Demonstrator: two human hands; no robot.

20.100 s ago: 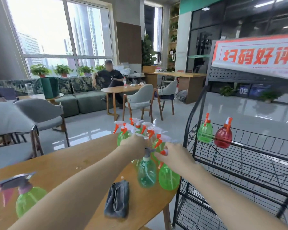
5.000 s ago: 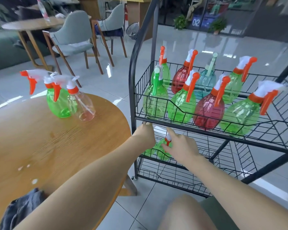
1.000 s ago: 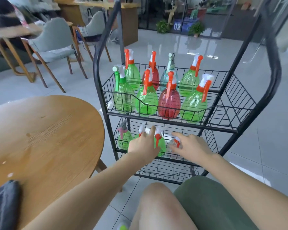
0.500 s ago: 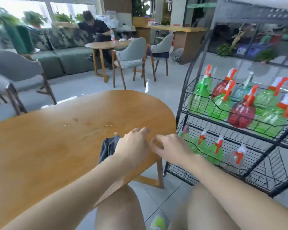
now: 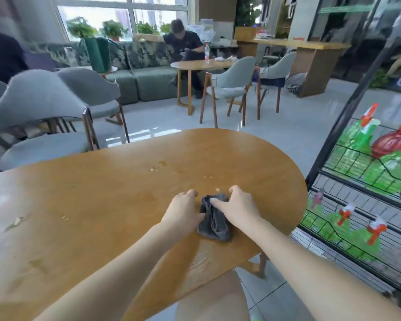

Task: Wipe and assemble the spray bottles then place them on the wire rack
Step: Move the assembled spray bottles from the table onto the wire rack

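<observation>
Hands swing back from the wire rack (image 5: 347, 144), left hand (image 5: 183, 210) and right hand (image 5: 237, 206) pinching the grey cloth (image 5: 214, 222) on the bare counter (image 5: 102, 193) — spray bottles (image 5: 357, 230) all racked, job looks finished.

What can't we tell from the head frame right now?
- Head view: wire rack cut off by the right edge; bottle count unknown.
- Spray bottles motion-blurred; cap seating unreadable.
- Cloth partly under left hand and right hand; grip unclear.

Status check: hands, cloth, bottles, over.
Both hands, left and right, on the cloth on the table. Bottles racked. Nothing in the way.
</observation>
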